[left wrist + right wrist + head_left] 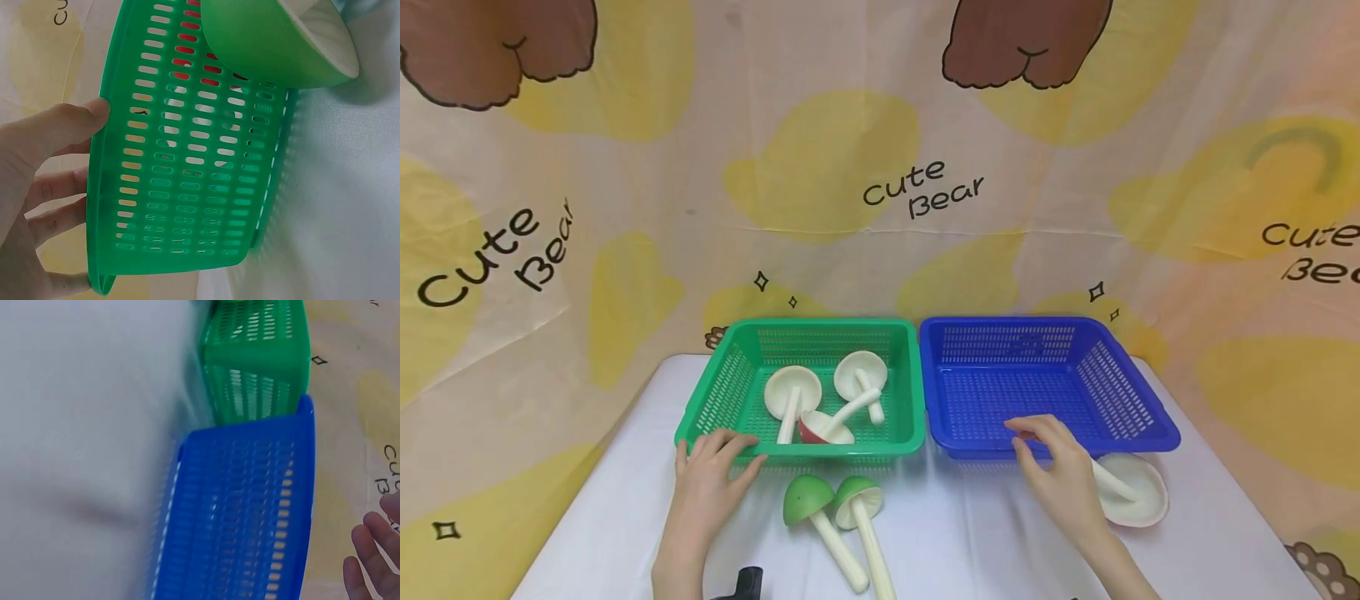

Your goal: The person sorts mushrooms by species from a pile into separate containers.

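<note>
My left hand (711,475) is at the front left rim of the green basket (187,206); the left wrist view shows thumb and fingers on either side of this rim, gripping it. Inside the basket lie three toy mushrooms, one (826,427) with a red cap showing. Over the front rim of the blue basket (1150,437), my right hand (1063,475) hovers with loosely bent fingers and nothing in them. Close beside its wrist, a toy mushroom (1138,492) lies on the table with its pale underside up, its stem partly hidden by the hand.
Two green-capped toy mushrooms, one left (808,500) and one right (861,500), lie on the white tabletop (955,533) before the green basket. The baskets stand side by side against a printed cloth backdrop (820,167). A black object (748,582) pokes in at the bottom edge.
</note>
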The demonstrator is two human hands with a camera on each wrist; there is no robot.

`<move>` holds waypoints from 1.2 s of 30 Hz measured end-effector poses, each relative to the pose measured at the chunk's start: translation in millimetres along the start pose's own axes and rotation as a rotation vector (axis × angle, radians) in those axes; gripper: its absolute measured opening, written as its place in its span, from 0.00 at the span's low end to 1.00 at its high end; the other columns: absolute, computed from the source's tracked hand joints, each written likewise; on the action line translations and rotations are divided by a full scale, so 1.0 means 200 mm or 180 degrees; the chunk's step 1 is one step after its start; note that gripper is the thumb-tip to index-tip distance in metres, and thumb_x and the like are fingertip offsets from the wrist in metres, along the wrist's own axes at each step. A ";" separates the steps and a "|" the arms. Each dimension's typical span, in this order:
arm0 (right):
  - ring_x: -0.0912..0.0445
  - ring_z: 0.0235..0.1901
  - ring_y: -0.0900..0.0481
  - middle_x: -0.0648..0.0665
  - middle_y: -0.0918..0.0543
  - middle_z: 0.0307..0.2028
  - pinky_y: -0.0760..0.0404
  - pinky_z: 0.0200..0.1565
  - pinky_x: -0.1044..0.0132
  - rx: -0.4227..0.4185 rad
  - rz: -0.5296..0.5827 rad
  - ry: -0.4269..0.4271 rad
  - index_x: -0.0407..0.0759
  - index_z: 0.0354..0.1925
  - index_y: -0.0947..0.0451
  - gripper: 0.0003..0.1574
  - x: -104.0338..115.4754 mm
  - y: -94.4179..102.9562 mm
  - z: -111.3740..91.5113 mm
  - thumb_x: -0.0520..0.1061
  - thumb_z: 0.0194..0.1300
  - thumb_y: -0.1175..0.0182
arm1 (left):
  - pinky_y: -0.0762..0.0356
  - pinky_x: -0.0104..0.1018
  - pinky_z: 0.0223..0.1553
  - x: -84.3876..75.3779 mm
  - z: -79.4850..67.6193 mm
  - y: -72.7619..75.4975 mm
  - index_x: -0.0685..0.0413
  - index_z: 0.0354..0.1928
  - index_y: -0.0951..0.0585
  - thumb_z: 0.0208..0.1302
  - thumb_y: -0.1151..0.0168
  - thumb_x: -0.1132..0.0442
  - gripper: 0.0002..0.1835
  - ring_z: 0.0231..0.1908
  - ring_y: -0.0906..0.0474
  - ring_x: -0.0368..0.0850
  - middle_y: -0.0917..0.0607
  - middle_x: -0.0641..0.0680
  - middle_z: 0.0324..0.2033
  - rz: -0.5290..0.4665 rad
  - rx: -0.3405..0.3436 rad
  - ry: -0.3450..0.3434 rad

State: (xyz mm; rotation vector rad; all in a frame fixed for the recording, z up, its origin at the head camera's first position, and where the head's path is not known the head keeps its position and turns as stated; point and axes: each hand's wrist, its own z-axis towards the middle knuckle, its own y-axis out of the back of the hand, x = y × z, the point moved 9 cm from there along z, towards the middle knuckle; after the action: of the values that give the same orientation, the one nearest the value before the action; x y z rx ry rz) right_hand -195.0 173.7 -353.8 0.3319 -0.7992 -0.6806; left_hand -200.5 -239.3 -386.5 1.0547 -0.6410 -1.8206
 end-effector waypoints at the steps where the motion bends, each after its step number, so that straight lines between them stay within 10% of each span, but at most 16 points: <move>1: 0.64 0.38 0.22 0.47 0.16 0.36 0.29 0.46 0.87 -0.0020 -0.0011 0.0009 0.40 0.40 0.18 0.20 -0.01 0.01 -0.01 0.24 0.49 0.35 | 0.52 0.79 0.60 0.00 0.00 0.00 0.52 0.40 0.16 0.49 0.26 0.63 0.14 0.47 0.26 0.58 0.18 0.55 0.37 0.0004 -0.0006 -0.0003; 21: 0.83 0.46 0.37 0.44 0.18 0.38 0.39 0.59 0.82 -0.0098 -0.0462 -0.0238 0.42 0.41 0.18 0.20 -0.28 0.25 -0.13 0.28 0.48 0.33 | 0.51 0.79 0.60 0.00 0.00 0.00 0.52 0.39 0.16 0.49 0.26 0.62 0.14 0.47 0.26 0.58 0.18 0.55 0.38 0.0024 -0.0025 -0.0012; 26: 0.79 0.46 0.39 0.46 0.19 0.40 0.34 0.47 0.64 0.0040 -0.0721 -0.0479 0.45 0.42 0.18 0.17 -0.36 0.29 -0.17 0.34 0.52 0.33 | 0.51 0.79 0.60 0.00 0.00 -0.01 0.52 0.40 0.16 0.49 0.26 0.62 0.14 0.48 0.26 0.58 0.18 0.55 0.38 0.0035 0.0017 0.0015; 36: 0.56 0.46 0.32 0.44 0.20 0.42 0.33 0.43 0.60 0.0178 -0.1062 -0.0448 0.43 0.41 0.20 0.20 -0.45 0.31 -0.24 0.34 0.46 0.32 | 0.52 0.78 0.62 0.00 -0.01 0.00 0.52 0.41 0.16 0.51 0.27 0.62 0.13 0.48 0.26 0.59 0.18 0.56 0.39 0.0015 0.0063 0.0043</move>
State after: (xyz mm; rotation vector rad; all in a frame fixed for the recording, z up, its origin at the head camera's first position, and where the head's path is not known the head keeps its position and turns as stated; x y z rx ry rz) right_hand -177.0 281.7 -402.7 0.4782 -0.9077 -1.0035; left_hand -199.5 -240.0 -387.1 1.0770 -0.6542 -1.8048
